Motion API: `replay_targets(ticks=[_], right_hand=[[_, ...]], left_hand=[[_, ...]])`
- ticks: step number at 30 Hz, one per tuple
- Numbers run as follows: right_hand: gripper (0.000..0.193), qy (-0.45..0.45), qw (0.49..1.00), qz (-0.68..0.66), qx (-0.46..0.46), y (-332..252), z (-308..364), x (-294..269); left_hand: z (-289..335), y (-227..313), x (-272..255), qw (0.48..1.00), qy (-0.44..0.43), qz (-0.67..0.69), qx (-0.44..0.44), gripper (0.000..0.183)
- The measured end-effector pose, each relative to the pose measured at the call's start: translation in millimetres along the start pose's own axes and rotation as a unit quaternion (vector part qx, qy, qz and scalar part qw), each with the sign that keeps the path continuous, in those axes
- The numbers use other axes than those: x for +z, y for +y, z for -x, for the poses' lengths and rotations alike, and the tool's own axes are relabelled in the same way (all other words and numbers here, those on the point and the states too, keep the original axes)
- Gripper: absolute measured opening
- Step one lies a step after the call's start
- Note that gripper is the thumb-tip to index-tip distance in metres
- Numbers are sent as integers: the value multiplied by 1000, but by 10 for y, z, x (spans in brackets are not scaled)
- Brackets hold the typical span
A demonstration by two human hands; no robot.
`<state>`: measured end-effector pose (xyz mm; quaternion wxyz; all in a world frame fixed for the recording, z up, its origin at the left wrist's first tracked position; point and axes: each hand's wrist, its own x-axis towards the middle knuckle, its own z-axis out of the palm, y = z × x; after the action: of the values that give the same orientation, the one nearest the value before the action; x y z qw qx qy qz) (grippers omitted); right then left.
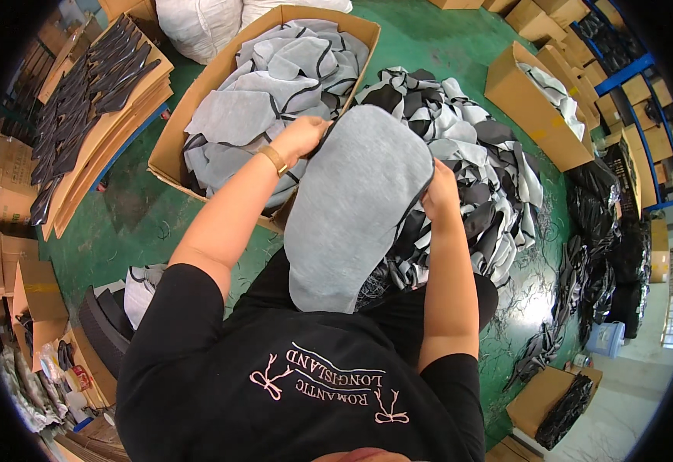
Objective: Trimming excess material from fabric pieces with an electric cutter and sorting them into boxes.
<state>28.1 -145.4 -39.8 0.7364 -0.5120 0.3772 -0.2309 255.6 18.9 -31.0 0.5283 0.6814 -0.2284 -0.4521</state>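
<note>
A large grey felt-like fabric piece (pixel 359 200) with rounded ends and dark edging is stretched out in front of me, over my lap. My left hand (pixel 304 137) is closed on its upper left edge. On the right edge, my right hand (pixel 440 191) grips it, with the fingers partly hidden behind the fabric. Just beyond my left hand stands a cardboard box (pixel 168 158) filled with similar grey pieces (pixel 236 115) edged in black. A heap of black and grey pieces (pixel 479 154) lies on the floor near my right hand.
Black flat parts (pixel 74 127) lie on stacked cardboard (pixel 113 142) at the left. Another carton (pixel 533 108) with pale fabric stands at the far right. Black plastic bags (pixel 598 208) line the right side. Dark thread scraps are strewn over the green floor (pixel 140 231).
</note>
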Motion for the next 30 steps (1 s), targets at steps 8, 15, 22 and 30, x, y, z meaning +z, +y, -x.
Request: replay_targets(ticks=[8,15,22,30], right_hand=[[29,-20,998,-29,55,882,139,-218],[29,113,848,374,-359,-27,373,304],[57,-96,662,625,-402,220,855,778],[54,-102,662,603,-433,329,967,699]], left_hand=[[655,-1027,208,966,120,-194,121,26],[264,-652,-587,887,207,-371,184,22],[-827,-271,-1255,671,34,-732,110,80],[-416,-294,-1854,605,-47,-790,-90,33]])
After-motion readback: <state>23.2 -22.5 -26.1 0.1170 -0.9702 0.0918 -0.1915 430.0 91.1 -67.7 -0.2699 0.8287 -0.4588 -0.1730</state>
